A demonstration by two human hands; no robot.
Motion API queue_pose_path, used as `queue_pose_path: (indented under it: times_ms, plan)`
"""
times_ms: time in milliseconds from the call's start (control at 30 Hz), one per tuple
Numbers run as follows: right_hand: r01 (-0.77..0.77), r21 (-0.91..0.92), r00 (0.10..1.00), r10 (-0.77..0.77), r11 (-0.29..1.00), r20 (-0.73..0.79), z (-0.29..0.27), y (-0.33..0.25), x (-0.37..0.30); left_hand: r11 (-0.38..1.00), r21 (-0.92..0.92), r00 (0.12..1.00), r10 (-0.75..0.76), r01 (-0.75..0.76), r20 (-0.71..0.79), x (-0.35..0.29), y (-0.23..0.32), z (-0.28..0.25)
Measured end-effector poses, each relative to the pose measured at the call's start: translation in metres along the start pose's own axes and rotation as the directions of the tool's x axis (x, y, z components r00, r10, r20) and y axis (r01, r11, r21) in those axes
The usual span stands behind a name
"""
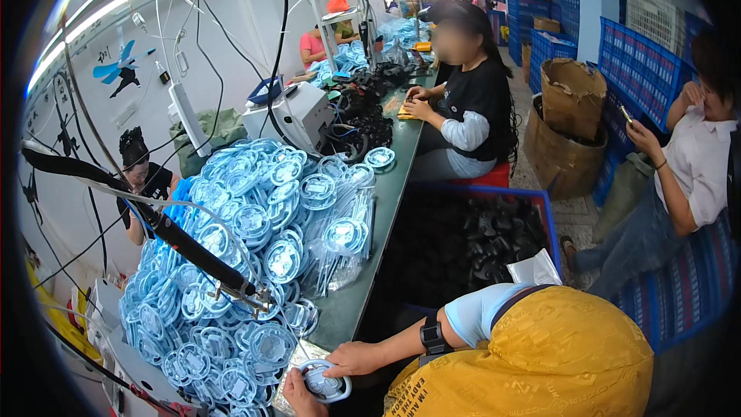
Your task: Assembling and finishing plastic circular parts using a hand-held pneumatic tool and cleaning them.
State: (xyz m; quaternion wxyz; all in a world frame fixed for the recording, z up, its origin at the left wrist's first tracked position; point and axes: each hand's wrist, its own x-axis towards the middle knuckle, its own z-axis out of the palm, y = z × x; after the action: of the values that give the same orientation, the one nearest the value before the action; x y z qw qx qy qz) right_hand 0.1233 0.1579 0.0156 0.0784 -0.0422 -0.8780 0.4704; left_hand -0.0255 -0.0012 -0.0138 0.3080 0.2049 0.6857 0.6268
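Item: ring (335, 389), one, pale blue, round, with a moulded centre. Located just off the near end of the heap (239, 220), our landmark.

Left hand (299, 395): closed on the ring's left rim; partly cut off by the lower edge of our view.

Right hand (356, 357): gripping the upper rim, thumb reaching over the face; black strap (434, 335) at the wrist.

Handling note: we judge the step to be close two-handed work on this one ring. We would do best to pinch the rim only, leave the centre uncovered, keep the face tilted up towards us and bring both wrists no closer to the heap, whose loose rings could slide.

Foil (284, 397): silvery, crumpled, between the heap's near end and the hands.

Pole (193, 243): black, slanting across the heap, its tip over the near part.

Bench (337, 323): green, showing along the heap's right side.

Crate (549, 220): blue, well right of the heap, holding black parts (488, 224).

Machine (287, 117): pale, box-shaped, just beyond the heap.

Co-worker (477, 89): seated beyond the heap, to its right, hands on a small yellow item (405, 112).
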Motion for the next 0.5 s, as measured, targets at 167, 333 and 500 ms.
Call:
queue_pose_path:
  times_ms: [167, 333, 500]
  plan:
    - [0.081, 0.052, 0.990, -0.074, 0.995, -0.121, 0.012, 0.005, 0.012, 0.942, -0.336, 0.958, -0.072, -0.027, -0.277, -0.032, 0.013, 0.010]
    - [0.456, -0.471, 0.865, -0.501, 0.755, 0.035, 0.025, 0.027, 0.029, 0.959, -0.190, 0.950, 0.156, -0.211, -0.270, -0.041, 0.009, -0.009]
    - [-0.160, -0.107, 0.982, 0.148, 0.981, -0.118, -0.010, 0.005, 0.039, 0.810, 0.382, 0.780, 0.560, -0.445, -0.280, -0.041, 0.036, 0.003]
